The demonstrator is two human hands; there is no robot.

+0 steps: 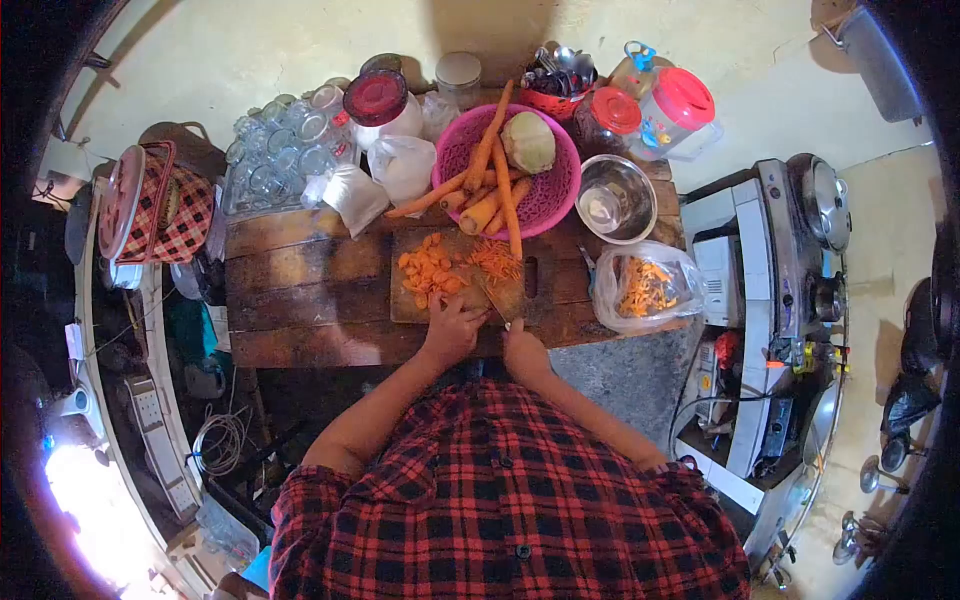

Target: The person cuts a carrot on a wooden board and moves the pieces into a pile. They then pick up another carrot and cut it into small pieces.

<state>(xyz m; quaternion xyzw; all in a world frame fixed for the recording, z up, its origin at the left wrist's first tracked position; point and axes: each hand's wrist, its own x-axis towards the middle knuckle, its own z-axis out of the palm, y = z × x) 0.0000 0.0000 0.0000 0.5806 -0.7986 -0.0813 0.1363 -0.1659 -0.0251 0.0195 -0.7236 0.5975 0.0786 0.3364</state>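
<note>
A wooden cutting board (408, 306) lies near the front edge of the table. On its left part is a heap of carrot slices (428, 266); thin carrot strips (496, 260) lie on the right. My left hand (453, 328) rests at the board's front edge, fingers bent and pressed together beside the slices. Whatever is under its fingertips is hidden. My right hand (524, 352) is closed round the handle of a knife (494, 302), whose blade slants up and left over the board, close to my left fingertips.
Behind the board, a pink basket (568, 195) holds whole carrots (482, 160) and a pale green vegetable (529, 142). To the right are a steel bowl (630, 225) and a plastic bag (690, 293) with cut orange pieces. Glass jars (285, 150) crowd the back left; a stove (790, 250) stands right.
</note>
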